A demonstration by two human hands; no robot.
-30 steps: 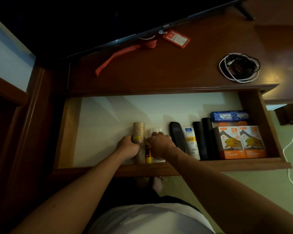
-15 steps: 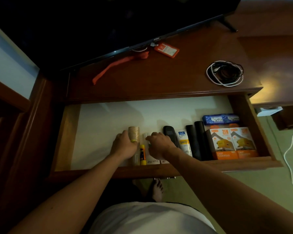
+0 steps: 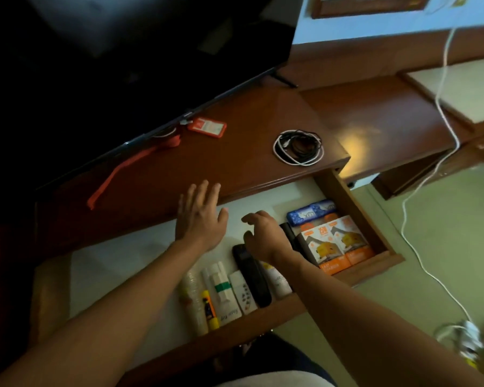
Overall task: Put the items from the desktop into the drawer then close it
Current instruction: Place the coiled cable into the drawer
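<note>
The wooden drawer (image 3: pixel 355 203) stands pulled out under the desktop (image 3: pixel 235 163). Along its front lie a stack of clear cups (image 3: pixel 192 300), a yellow glue stick (image 3: pixel 209 308), white tubes (image 3: pixel 221 289), a white remote (image 3: pixel 243 293), a black remote (image 3: pixel 252 275), two orange boxes (image 3: pixel 336 244) and a blue packet (image 3: pixel 312 212). On the desktop rest a coiled black-and-white cable (image 3: pixel 298 146) and an orange card holder (image 3: pixel 206 126) with its red lanyard (image 3: pixel 129 169). My left hand (image 3: pixel 200 219) hovers with straight fingers over the desk edge, holding nothing. My right hand (image 3: pixel 266 236) hangs loosely curled above the drawer, empty.
A dark TV screen (image 3: pixel 123 65) stands at the back of the desktop. A lower wooden shelf (image 3: pixel 389 129) extends to the right. A white cord (image 3: pixel 442 107) trails down to a power strip (image 3: pixel 470 339) on the green floor.
Both hands have let go of the cups and tubes in the drawer and lifted toward the desktop. The view has swung to the right.
</note>
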